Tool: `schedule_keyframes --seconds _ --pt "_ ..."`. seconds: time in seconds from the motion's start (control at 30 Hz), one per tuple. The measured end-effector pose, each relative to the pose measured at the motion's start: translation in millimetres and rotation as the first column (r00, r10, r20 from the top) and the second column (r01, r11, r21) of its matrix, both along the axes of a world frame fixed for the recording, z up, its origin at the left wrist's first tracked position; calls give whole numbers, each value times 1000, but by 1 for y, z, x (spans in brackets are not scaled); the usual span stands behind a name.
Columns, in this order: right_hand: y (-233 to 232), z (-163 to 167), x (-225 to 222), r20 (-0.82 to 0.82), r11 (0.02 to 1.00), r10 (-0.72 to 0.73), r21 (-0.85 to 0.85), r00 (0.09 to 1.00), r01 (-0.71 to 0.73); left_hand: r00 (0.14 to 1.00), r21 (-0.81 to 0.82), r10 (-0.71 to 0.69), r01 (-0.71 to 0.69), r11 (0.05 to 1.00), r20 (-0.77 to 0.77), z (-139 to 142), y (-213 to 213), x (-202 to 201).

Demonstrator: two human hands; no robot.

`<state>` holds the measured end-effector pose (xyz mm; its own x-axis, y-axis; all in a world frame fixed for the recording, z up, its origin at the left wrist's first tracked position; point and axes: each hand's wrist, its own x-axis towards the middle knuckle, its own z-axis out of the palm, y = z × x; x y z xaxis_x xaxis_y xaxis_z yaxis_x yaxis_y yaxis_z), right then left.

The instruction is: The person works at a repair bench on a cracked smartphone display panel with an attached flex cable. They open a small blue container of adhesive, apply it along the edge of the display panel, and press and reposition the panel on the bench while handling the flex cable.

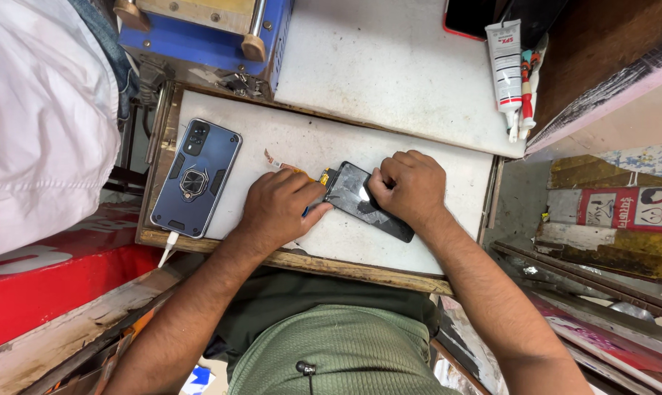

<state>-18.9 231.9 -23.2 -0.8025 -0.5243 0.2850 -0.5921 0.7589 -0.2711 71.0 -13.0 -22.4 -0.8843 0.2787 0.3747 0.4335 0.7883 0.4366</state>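
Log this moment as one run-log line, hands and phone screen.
left hand: touching edge of black phone screen | right hand: pressing on it | screen: flat on white work board | blue cased phone: left, cable plugged

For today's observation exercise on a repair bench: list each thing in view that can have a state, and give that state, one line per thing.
Black phone screen: cracked, lying flat on the white board, pressed by both hands.
Left hand: fingers at the screen's left edge.
Right hand: fingertips pressing on the screen.
Blue-cased phone: face down, cable plugged in.
White tube: lying flat, capped.
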Motion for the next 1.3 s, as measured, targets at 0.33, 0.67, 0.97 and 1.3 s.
schedule_keyframes --seconds 0.33,0.67,0.97,1.3 --pt "-2 11 3 116 999 34 31 993 -37 993 -70 96 -91 993 69 -2 11 8" --pt "4 25 35 159 971 122 183 980 -151 989 -41 147 -146 988 22 10 15 26" --pt "7 12 33 126 976 133 155 983 -152 995 -63 82 -78 995 60 15 22 42" --pt "9 8 30 158 971 134 178 978 -161 992 -139 52 -36 990 115 9 26 45"
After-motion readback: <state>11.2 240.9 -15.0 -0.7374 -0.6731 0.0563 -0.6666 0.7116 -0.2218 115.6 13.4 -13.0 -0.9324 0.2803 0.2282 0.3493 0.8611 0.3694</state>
